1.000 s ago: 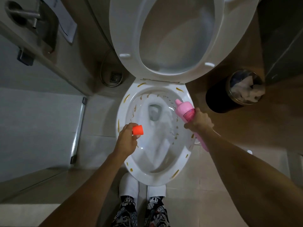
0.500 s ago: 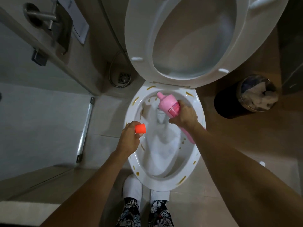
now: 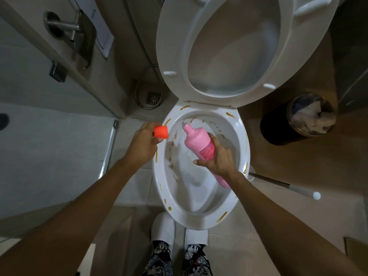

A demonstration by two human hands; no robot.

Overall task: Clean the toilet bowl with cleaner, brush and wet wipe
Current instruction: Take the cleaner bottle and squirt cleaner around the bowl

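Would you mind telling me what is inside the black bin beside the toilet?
The bin holds crumpled white paper or tissue near its top. Whatever lies beneath that is covered.

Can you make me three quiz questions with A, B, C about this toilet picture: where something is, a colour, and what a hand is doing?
1. Where is the bin?
A. right of the toilet bowl
B. left of it
C. behind the seat

2. What colour is the cap?
A. blue
B. orange
C. white

3. What does the right hand do?
A. hangs open
B. holds a brush
C. grips the pink bottle

Answers: 
1 A, the dark bin stands on the floor right of the bowl. 
2 B, the left hand pinches an orange cap. 
3 C, its fingers wrap the bottle, spout tipped into the bowl.
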